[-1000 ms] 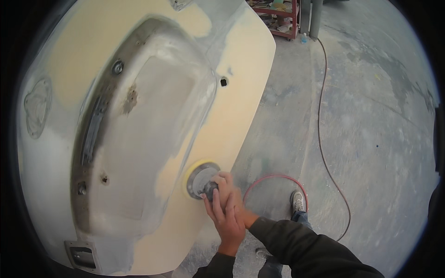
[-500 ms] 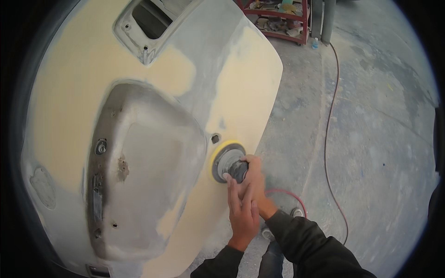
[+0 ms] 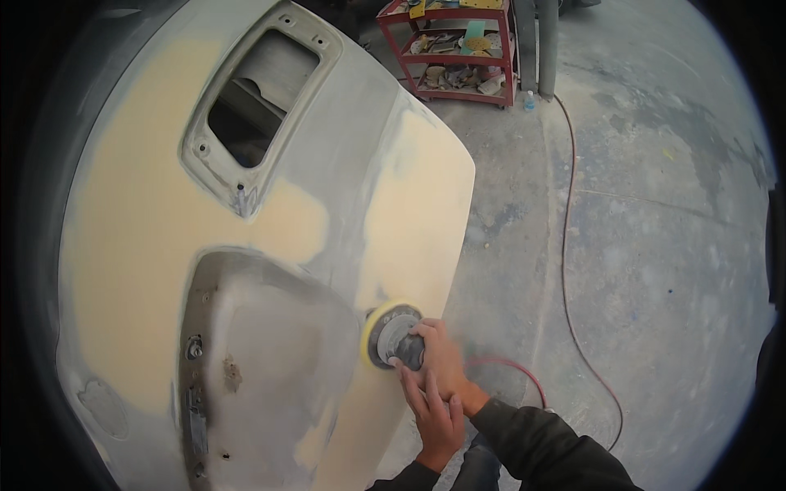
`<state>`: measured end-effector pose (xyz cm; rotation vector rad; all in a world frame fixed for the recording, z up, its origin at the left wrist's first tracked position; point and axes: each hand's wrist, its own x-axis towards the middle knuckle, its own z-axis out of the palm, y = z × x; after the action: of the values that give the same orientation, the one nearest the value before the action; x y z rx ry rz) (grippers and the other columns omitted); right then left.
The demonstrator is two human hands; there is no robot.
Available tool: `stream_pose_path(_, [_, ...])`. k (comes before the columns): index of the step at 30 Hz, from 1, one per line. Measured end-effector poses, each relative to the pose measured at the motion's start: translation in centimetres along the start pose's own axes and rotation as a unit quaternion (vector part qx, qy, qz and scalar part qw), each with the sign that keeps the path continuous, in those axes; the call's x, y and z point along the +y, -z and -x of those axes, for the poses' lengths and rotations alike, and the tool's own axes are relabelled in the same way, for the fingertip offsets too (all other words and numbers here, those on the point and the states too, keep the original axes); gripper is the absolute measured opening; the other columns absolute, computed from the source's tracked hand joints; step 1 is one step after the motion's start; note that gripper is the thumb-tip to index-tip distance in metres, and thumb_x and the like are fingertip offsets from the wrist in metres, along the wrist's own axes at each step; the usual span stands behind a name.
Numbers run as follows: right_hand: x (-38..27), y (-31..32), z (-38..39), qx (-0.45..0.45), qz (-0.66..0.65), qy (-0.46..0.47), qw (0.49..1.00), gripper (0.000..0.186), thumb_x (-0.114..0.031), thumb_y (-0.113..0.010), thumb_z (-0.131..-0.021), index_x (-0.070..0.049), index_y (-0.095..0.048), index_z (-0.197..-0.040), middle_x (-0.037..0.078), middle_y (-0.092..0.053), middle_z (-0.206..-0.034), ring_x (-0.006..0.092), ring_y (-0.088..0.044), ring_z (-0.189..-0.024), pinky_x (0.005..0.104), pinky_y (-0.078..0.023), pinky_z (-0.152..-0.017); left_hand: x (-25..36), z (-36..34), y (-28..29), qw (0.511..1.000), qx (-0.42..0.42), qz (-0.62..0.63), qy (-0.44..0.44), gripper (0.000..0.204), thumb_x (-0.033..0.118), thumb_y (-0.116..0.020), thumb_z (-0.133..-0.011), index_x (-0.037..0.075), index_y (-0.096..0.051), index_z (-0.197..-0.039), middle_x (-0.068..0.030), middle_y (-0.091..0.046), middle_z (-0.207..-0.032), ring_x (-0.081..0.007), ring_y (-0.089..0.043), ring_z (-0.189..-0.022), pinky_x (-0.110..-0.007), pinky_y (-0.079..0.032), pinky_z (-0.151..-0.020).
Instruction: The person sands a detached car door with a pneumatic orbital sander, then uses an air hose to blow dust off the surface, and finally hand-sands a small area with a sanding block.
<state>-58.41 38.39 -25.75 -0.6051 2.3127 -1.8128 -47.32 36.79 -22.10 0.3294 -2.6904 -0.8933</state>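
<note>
A round sander (image 3: 399,334) with a yellow-rimmed pad rests on a car body panel (image 3: 270,327) patched in cream and grey. My right hand (image 3: 444,360) wraps round the sander's dark top. Below it, my left hand (image 3: 435,417) lies against the right hand with its fingers stretched out, the foremost fingertip touching the sander's near side. The pad sits at the panel's right part, partly over a small hole. To its left is a wide recess (image 3: 278,319) with metal fittings along one wall.
A window-like opening (image 3: 266,90) cuts the panel farther up. At the back stands a red trolley (image 3: 458,57) loaded with pads and tools, beside a grey post (image 3: 547,49) and a small bottle (image 3: 530,101). A dark red hose (image 3: 565,237) runs over the concrete floor.
The sander has slid away from me along the panel, onto the small hole, both hands moving with it. My view has tilted up, showing more of the opening and trolley.
</note>
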Motion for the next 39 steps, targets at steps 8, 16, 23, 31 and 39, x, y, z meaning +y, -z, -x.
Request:
stream_pose_path(8, [-1.2,2.5,-6.8,-0.023,0.033,-0.011,0.999,0.058,-0.040,-0.080,-0.083,-0.010,-0.050,-0.123,0.014,-0.050,-0.128,0.0338,-0.065,-0.076,0.0454,-0.055,-0.067,1.5,-6.9,-0.8,0.997,0.055,0.040,-0.030,0.064,0.024,-0.046,-0.103,-0.010,-0.025,-0.153,-0.0395,-0.003,-0.162,-0.0570,-0.010,-0.150,-0.062,-0.016,-0.119])
stream_pose_path(16, [-0.5,7.8,-16.5,-0.107,0.033,0.023,0.993,0.042,-0.018,-0.068,-0.088,-0.010,-0.051,-0.126,0.015,-0.048,-0.127,0.0411,-0.067,-0.083,0.0498,-0.056,-0.070,4.4,-16.0,-6.0,0.991,0.130,-0.007,0.016,0.067,0.030,-0.039,-0.106,-0.009,-0.021,-0.156,-0.0374,-0.007,-0.163,-0.0534,-0.011,-0.152,-0.059,-0.016,-0.121])
stream_pose_path(23, [1.4,13.4,-28.6,-0.029,0.031,0.049,0.998,0.052,-0.024,-0.078,-0.082,-0.006,-0.050,-0.122,0.015,-0.050,-0.124,0.0378,-0.068,-0.080,0.0442,-0.056,-0.063,7.6,-27.7,-7.8,0.998,0.060,0.031,0.019,0.066,0.025,-0.044,-0.106,-0.012,-0.020,-0.155,-0.0385,-0.011,-0.162,-0.0518,-0.016,-0.151,-0.054,-0.019,-0.121])
stream_pose_path(31, [1.3,13.1,-27.6,-0.086,0.024,0.013,0.996,0.049,-0.023,-0.076,-0.085,-0.008,-0.053,-0.125,0.016,-0.049,-0.125,0.0389,-0.067,-0.085,0.0455,-0.058,-0.070,8.1,-25.1,-9.7,0.971,0.059,0.170,0.157,0.076,0.022,-0.047,-0.105,-0.009,-0.003,-0.159,-0.0306,-0.016,-0.163,-0.0399,-0.021,-0.152,-0.045,-0.021,-0.122])
stream_pose_path(39, [1.3,11.4,-22.5,-0.146,0.007,0.111,0.983,0.040,-0.009,-0.064,-0.086,-0.010,-0.056,-0.125,0.015,-0.049,-0.128,0.0369,-0.069,-0.087,0.0448,-0.058,-0.069,10.2,-22.9,-10.1,0.942,0.157,0.181,0.234,0.084,0.015,-0.051,-0.102,-0.007,0.007,-0.158,-0.0258,-0.012,-0.164,-0.0347,-0.025,-0.150,-0.043,-0.021,-0.122])
